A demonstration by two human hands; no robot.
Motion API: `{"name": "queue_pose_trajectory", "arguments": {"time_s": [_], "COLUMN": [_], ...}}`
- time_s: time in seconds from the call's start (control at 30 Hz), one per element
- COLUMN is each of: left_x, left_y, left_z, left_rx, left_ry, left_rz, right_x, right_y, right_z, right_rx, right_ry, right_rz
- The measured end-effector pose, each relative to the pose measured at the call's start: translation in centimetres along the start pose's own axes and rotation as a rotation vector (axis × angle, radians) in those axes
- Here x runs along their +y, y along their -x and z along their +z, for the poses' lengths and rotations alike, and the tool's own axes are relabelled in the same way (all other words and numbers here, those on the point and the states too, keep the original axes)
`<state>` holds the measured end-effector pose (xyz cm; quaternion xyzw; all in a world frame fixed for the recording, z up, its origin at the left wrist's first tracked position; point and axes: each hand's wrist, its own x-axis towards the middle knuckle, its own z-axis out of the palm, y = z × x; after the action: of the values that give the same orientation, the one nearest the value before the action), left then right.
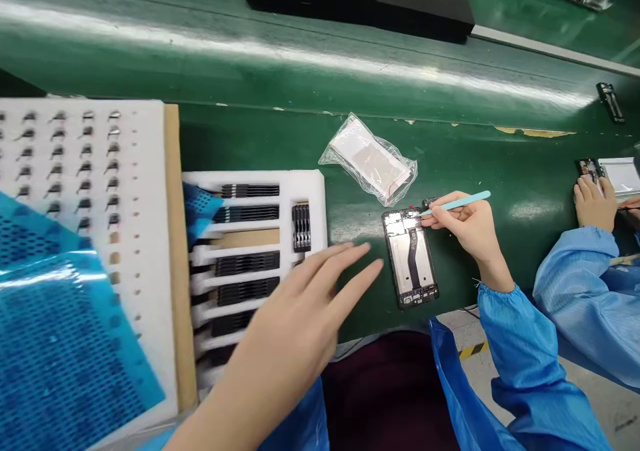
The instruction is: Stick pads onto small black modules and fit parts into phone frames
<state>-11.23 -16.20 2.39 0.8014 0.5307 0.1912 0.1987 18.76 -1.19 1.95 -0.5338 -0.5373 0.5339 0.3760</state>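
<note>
Green bench point(480, 164), light blue tool point(469, 200), silver and black phone point(401, 259), white tray point(319, 224), mesh-patterned blue film point(65, 338)

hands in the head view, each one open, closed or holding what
Left hand: open, nothing visible in it.
Right hand: closed, holding a slim, light-blue, stick-shaped tool.

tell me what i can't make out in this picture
All in the head view:
Whether the tip of the blue stick touches the phone: too small, close to the right hand's fingers.
Part of the white tray: behind the left hand.
Part of the foam board: under the blue sheet, also cut off by the left edge.
The co-worker's rightmost hand: cut off by the right edge.
</note>
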Motion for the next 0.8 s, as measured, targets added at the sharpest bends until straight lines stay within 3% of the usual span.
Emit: {"name": "queue_pose_trajectory", "arguments": {"time_s": [0.13,0.23,0.53,0.8], "left_x": [0.6,0.6,0.6,1.1], "left_y": [-7.5,-10.2,-11.6,-12.2], "left_z": [1.6,1.9,2.6,2.1], "left_rx": [0.052,0.022,-0.011,-0.055], "left_ry": [-0.047,-0.172,-0.358,-0.418], "left_rz": [0.084,0.162,0.177,0.183], "right_x": [-0.4,-0.5,-0.7,-0.6], "right_y": [-0.9,-1.0,-1.3,-1.9], "right_z": [-0.1,-0.1,0.2,-0.1], "right_rx": [-0.045,-0.058,-0.078,-0.125], "right_ry": [0.017,0.041,0.018,0.041], "right_rz": [0.023,0.009,0.020,0.071]}}
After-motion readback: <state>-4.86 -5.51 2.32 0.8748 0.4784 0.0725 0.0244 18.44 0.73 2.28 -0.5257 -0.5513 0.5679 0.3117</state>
